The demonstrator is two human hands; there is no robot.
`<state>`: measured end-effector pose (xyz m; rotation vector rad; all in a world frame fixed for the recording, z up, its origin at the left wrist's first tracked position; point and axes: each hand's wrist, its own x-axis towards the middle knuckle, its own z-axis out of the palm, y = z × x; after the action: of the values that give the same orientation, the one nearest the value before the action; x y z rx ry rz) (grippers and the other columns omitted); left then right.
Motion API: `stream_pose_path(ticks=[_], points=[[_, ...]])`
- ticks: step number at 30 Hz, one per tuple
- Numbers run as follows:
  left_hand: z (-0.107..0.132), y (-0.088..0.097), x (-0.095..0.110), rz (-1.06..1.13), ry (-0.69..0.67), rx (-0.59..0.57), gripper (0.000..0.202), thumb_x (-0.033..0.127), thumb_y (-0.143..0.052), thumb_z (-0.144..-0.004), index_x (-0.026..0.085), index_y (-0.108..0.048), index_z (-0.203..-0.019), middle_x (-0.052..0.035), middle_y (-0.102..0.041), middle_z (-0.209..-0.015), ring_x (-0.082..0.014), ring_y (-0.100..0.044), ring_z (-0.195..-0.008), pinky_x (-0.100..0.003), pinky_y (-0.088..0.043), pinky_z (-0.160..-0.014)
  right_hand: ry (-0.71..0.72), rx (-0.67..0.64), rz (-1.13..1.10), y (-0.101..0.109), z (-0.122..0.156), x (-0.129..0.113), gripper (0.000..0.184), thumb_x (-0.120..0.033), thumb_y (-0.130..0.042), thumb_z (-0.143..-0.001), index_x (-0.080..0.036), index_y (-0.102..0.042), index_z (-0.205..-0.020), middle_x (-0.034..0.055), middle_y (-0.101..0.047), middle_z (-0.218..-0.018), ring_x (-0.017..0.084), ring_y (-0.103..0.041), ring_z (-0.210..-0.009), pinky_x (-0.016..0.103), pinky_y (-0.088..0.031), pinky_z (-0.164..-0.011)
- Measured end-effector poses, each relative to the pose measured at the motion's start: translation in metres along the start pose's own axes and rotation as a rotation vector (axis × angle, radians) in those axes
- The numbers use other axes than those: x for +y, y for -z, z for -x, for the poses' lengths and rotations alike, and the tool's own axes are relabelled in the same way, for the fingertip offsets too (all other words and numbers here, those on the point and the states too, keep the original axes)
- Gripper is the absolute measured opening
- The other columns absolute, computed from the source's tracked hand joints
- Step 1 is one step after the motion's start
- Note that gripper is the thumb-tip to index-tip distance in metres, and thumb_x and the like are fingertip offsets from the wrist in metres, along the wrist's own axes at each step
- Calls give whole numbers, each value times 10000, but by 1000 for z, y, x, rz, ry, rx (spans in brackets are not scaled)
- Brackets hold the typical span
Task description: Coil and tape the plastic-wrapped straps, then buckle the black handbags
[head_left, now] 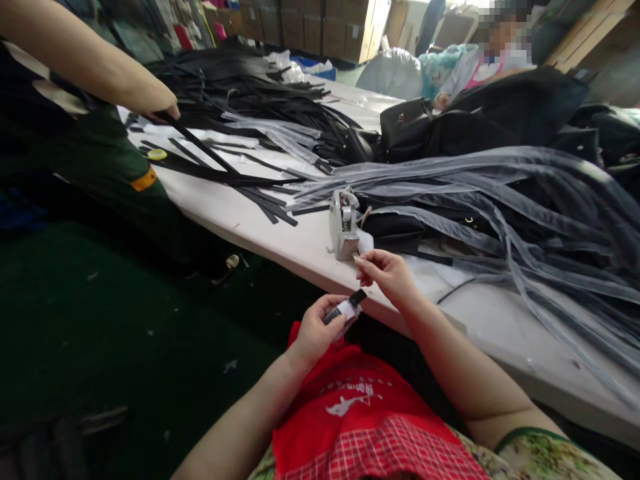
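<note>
My left hand is closed around a small folded black strap with a white band around it, held just off the table's front edge. A tape dispenser stands near that edge. My right hand reaches to the dispenser's front end, thumb and forefinger pinched together. A small light-coloured bit shows at its fingertips, probably tape, though it is too small to be sure.
Black straps and clear plastic sleeves are heaped over the white table. Black bags lie to the right. On the left, a co-worker's hand holds a black strap. Another person sits across the table.
</note>
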<state>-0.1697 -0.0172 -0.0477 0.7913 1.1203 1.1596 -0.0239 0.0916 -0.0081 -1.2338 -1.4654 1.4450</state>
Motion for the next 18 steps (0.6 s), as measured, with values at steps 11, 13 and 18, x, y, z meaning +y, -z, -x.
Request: stream_pose_path(ticks=[11,13,18], points=[[-6,3,-6,-241,-228,24,362,292,-657,-802,145,-603,-1128,-84,-710,-999,-168,-674,-837,-257,-540,-738,-276,-230,16,-8,62,14,476,-615,-722,-656,-161,-579,-675,-23,-594,-484,71,-489,-368,177,-385,-374],[-5,4,-5,-261,-256,24,338,283,-630,-822,151,-599,-1131,-82,-712,-1016,-169,-678,-854,-257,-539,-749,-291,-235,19,-9,59,17,474,-611,-721,-661,-161,-572,-660,-25,-587,-471,67,-475,-353,175,-372,-365],[5,-1,9,-389,-303,158,260,367,-595,-853,166,-642,-1010,-64,-735,-926,-182,-693,-801,-272,-550,-726,-298,-292,-64,-12,64,24,422,-551,-730,-685,-144,-629,-732,-8,-636,-554,76,-544,-429,177,-412,-430]])
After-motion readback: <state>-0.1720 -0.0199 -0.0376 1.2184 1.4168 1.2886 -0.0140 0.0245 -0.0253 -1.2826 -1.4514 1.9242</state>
